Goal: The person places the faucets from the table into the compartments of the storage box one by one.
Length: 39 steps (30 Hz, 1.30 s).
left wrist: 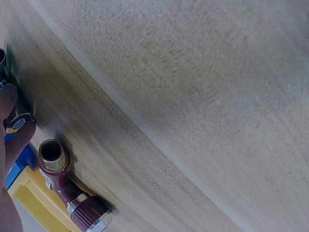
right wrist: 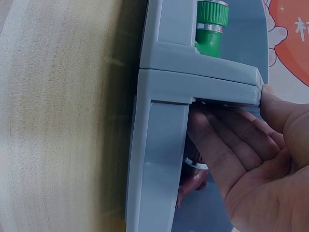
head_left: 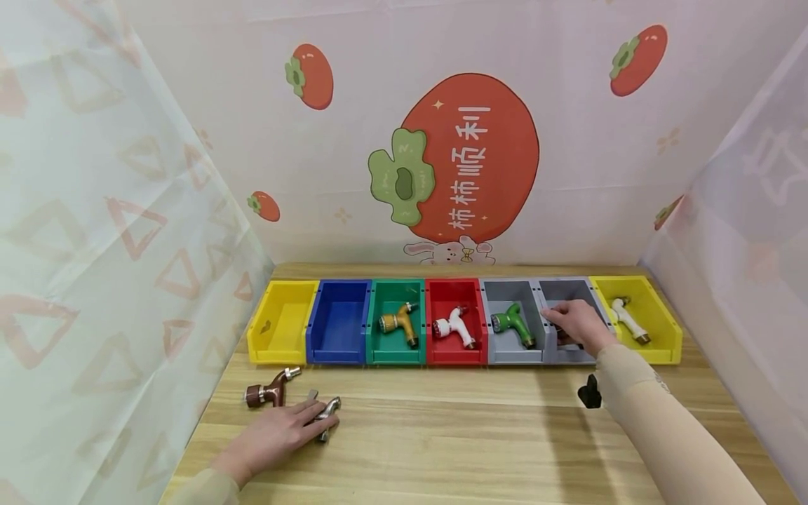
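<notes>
On the table at the left, my left hand (head_left: 278, 433) has its fingers over a silver faucet (head_left: 328, 412). In the left wrist view, a thumb and finger sit on either side of that faucet's end. A dark red faucet (head_left: 273, 390) lies just beyond the hand. My right hand (head_left: 577, 324) reaches into the right-hand grey bin (head_left: 568, 356), its thumb touching the rim beside the neighbouring grey bin. Its fingers extend inside along the wall. Close to them lies another dark red faucet (right wrist: 193, 176), partly hidden by the fingers and the bin front.
Bins stand in a row: left yellow (head_left: 284, 322), blue (head_left: 339, 319), green (head_left: 394, 356), red (head_left: 456, 356), two grey, and right yellow (head_left: 665, 337). An ochre faucet (head_left: 399, 322), a white-and-red faucet (head_left: 456, 327), a green faucet (head_left: 514, 325) and a white faucet (head_left: 630, 321) lie inside.
</notes>
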{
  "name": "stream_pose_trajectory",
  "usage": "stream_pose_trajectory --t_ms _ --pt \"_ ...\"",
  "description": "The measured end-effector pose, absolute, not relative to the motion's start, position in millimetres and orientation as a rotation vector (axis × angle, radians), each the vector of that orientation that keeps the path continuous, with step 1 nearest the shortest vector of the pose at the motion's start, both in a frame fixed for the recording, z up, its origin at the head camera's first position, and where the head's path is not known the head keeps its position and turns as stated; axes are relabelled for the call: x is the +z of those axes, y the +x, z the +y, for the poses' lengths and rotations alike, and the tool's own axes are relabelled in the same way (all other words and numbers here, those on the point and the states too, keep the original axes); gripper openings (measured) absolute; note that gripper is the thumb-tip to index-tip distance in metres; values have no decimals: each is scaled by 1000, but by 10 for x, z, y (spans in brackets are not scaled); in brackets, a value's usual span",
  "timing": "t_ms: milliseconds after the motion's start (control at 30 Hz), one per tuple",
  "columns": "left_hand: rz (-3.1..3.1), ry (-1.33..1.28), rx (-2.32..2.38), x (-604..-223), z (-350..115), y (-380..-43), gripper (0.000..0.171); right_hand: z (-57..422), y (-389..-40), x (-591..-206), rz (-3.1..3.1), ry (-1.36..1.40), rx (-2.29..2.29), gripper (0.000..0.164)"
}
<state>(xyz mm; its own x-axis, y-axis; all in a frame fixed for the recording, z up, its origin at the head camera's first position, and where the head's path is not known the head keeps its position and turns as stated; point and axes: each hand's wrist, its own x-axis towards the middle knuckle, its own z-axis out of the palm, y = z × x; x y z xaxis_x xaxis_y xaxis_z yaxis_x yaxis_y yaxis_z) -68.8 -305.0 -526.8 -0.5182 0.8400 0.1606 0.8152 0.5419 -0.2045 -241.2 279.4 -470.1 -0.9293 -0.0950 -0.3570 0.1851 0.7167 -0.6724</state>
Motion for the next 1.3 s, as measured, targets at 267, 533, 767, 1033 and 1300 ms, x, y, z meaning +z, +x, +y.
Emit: stream_pose_trajectory --t_ms 267,533,767,1033,1300 --pt "-2547 -1372 134 -5245 -3000 -723 56 2807 -2415 -4702 2562 66 -1033 58" --pt "-2496 -1297 129 -5142 -2940 -879 59 2817 -2424 -4720 2553 86 -1044 57" --pt "-2520 -1209 110 -5012 -2867 -1038 60 2814 -2418 -4713 2555 79 -1049 58" --pt "-2590 -1074 114 -4906 -2771 -1236 73 2810 -2417 -4713 2561 73 -1037 59" --pt "-2618 -967 118 -4886 -2668 -1410 69 2801 -2413 -4713 2556 78 -1047 57"
